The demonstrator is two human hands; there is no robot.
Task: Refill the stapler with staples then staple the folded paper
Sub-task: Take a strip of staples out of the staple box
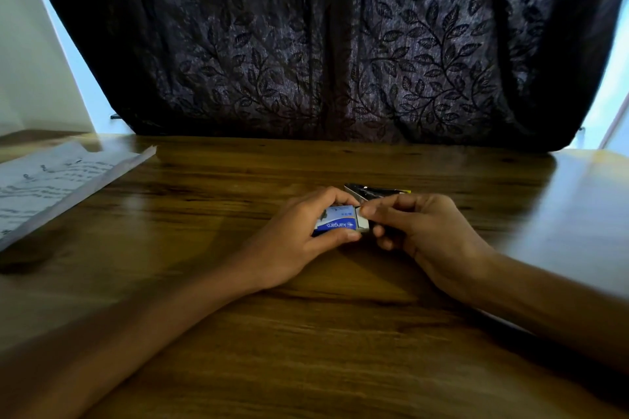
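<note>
A small blue and white staple box sits just above the table's middle, gripped by my left hand from the left. My right hand pinches the box's white inner tray at its right end with thumb and forefinger. Right behind both hands lies the dark stapler with a shiny metal front; my right hand hides most of it. The folded paper, white with printed lines, lies flat at the far left of the table.
The wooden table stretches across the view. A dark curtain with a leaf pattern hangs behind its far edge. Bright glare falls on the table's right side.
</note>
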